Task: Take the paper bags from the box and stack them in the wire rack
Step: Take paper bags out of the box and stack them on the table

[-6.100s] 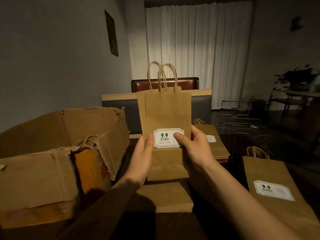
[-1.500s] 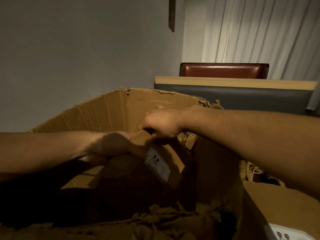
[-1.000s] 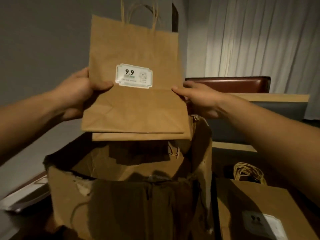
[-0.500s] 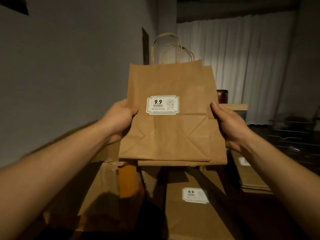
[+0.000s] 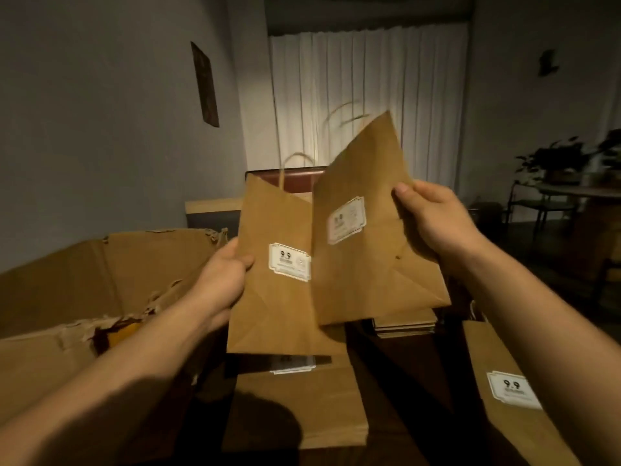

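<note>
fingers (image 5: 408, 191) of the right hand (image 5: 437, 223) are curled over the right edge of one paper bag (image 5: 366, 264), pinching it, while the left hand (image 5: 223, 280) grips the left edge of a second paper bag (image 5: 268, 297) with the thumb laid on its front. in the head view, the only one given, the two flat bags are held apart in the air above the table, the right one tilted and overlapping the left one's right edge (its handles are blurred).

below them, a flat bag (image 5: 299, 408) is seen lying on the dark table (image 5: 413, 381) towards its near edge, another labelled bag (image 5: 510, 398) at the near right corner, and a low pile of bags (image 5: 406, 326) further back, partly hidden behind the held one. the torn cardboard box (image 5: 100, 290) stands at the left edge; its contents cannot be made out from here.

no wire rack can be identified with certainty in the dim room. as a judgement: several bags have been taken out and laid on the table, two more are in hand, and the stacking in the rack is not shown as done, so most of the task appears to remain.
</note>
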